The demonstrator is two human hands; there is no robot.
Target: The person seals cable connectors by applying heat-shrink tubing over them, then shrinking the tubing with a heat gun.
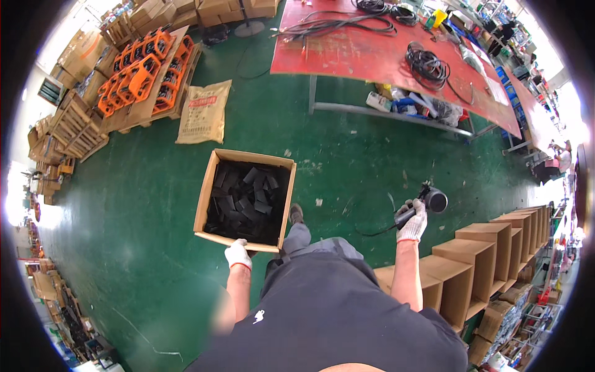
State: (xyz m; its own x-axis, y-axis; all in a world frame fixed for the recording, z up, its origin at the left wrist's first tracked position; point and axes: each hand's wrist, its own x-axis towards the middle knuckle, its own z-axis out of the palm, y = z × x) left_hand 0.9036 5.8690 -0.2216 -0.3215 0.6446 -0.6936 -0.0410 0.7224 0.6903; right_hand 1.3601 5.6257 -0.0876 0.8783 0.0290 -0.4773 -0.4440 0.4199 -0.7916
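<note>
My left hand, in a white knit glove, grips the near edge of an open cardboard box, its fingers partly hidden by the box wall. Inside lie many loose, flat black pieces, heaped unevenly. Off to the right, my gloved right hand is wrapped around the handle of a black hand tool with a round, drum-like end. A thin dark cord or strip hangs in a curve beside that handle. The tool is well apart from the box.
A red-topped table with coiled black cables stands ahead. A row of open cardboard boxes runs along my right. Ahead left are a tan sack on the green floor and a pallet of orange-framed items.
</note>
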